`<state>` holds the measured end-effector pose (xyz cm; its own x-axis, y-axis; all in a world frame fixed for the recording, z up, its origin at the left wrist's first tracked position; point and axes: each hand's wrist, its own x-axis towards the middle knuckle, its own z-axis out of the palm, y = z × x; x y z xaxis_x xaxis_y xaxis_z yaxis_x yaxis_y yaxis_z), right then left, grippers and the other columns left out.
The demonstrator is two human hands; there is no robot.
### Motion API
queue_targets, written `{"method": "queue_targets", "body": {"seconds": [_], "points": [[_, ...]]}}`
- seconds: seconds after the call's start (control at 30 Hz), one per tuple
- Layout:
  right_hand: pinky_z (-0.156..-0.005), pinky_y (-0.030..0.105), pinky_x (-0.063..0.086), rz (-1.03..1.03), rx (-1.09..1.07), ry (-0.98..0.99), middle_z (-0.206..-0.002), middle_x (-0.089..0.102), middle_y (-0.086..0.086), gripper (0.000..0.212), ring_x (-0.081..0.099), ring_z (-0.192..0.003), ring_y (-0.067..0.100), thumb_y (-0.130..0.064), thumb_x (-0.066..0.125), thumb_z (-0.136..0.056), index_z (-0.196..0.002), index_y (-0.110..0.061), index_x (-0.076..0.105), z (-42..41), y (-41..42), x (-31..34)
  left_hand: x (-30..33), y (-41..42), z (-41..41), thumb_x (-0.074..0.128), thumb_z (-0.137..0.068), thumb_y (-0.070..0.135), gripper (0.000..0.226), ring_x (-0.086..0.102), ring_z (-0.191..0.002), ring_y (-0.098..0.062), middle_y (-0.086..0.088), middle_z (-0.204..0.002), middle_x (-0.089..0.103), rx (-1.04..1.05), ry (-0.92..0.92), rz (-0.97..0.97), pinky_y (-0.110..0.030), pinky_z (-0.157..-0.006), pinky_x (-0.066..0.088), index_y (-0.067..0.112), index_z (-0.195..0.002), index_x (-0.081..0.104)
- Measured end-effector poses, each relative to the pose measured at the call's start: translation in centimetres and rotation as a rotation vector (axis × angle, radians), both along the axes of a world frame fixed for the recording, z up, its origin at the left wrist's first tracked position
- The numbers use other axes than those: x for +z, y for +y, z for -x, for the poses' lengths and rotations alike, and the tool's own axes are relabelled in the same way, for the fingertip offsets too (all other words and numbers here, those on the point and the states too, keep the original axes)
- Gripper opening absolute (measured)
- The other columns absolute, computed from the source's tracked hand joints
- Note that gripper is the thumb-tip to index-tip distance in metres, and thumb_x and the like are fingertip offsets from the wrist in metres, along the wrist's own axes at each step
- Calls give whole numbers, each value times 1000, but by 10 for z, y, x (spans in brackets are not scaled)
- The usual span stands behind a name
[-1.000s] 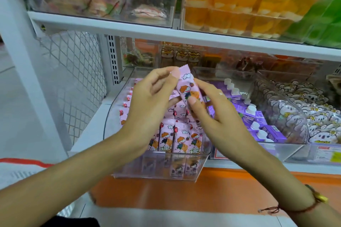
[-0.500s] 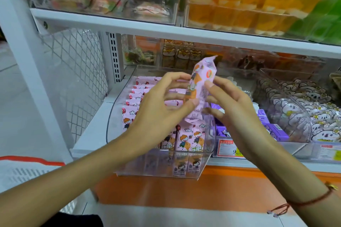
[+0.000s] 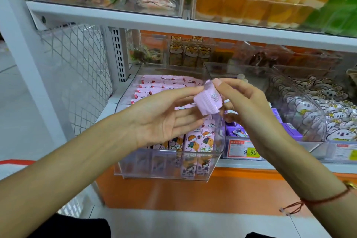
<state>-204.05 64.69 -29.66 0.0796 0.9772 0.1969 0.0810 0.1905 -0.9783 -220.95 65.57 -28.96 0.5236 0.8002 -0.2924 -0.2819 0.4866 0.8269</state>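
Note:
A small pink snack packet (image 3: pixel 208 99) is held in the air above a clear plastic bin (image 3: pixel 166 172) on the lower shelf. My right hand (image 3: pixel 249 106) pinches the packet's top edge between thumb and forefinger. My left hand (image 3: pixel 164 114) lies palm up with its fingers stretched out, the fingertips touching the packet's left side. The packet shows its plain printed back. Inside the bin stand several more pink packets (image 3: pixel 197 141) with a cartoon child on the front.
Right of the bin lie purple cartons (image 3: pixel 289 129) and a clear bin of white bear-print packets (image 3: pixel 316 114). A 9.90 price tag (image 3: pixel 244 149) hangs on the shelf edge. The upper shelf (image 3: pixel 173 23) carries clear boxes of sweets and orange jelly. A wire mesh panel (image 3: pixel 77 67) closes the left.
The packet has been turned over, from cartoon front to plain back. My left hand has opened out flat under it, and both hands have moved slightly right.

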Motion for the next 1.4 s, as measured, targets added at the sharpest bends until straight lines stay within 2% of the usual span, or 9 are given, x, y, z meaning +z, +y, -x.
{"method": "queue_targets", "body": {"seconds": [0.13,0.33,0.6,0.73,0.87,1.03,1.17,1.27,1.4], "points": [[-76,23,49,-64,39,-18,-76,67,-8,40,63,-77,3,-21,63,-89,-127,-26,52,-2,1,-1,-4,4,4,71,-73,22,49,72,-91,-14,-2,-109,73,-5,118,-276,-23,-68,59,22,-122,63],[-80,21,52,-357,107,-172,-92,68,4,37,65,-88,14,3,66,-82,-108,-20,54,0,-8,2,-10,6,10,66,-84,-2,44,63,-110,-4,4,-121,66,155,353,-762,-21,-94,51,24,-119,58],[-85,14,46,-326,179,-338,-115,59,-12,56,58,-106,0,-14,71,-83,-128,-30,41,8,-10,-6,-12,7,6,66,-85,8,50,67,-106,-13,-1,-125,61,286,186,-733,-25,-82,56,18,-130,47],[-73,14,49,-370,143,-304,-104,62,-14,33,62,-92,5,-13,67,-87,-115,-21,52,12,-10,-9,-10,4,3,74,-69,28,66,67,-104,-9,4,-122,65,332,171,-704,-27,-82,57,18,-129,48],[-72,14,50,-329,163,-246,-97,69,-16,25,64,-89,0,-11,65,-88,-108,-27,61,5,-3,-6,-8,7,8,77,-69,22,75,64,-109,-6,5,-130,56,455,208,-691,-30,-92,53,23,-135,41],[-71,13,49,-212,106,-119,-100,70,-11,28,66,-84,-1,-17,68,-84,-111,-22,64,-12,8,-6,-7,8,13,65,-88,13,43,69,-96,-4,3,-122,64,383,282,-772,-15,-72,54,18,-129,53],[-66,11,50,-132,53,113,-94,72,-6,43,69,-80,2,-24,73,-69,-109,-16,60,-21,15,-5,-12,10,15,71,-83,23,19,67,-91,1,8,-105,68,422,482,-911,-17,-81,54,22,-101,63],[-70,12,50,-127,28,11,-92,71,-7,42,67,-80,0,-21,73,-74,-113,-15,59,-23,17,-9,-15,15,16,71,-83,25,19,68,-87,1,10,-102,69,464,492,-910,-16,-80,54,24,-101,63],[-86,28,49,-128,-164,-467,-107,60,-2,51,59,-97,12,-23,72,-81,-126,-17,48,-25,20,-18,-13,35,18,70,-85,19,26,69,-90,-5,9,-105,67,666,471,-934,-15,-80,54,22,-106,56]]}}
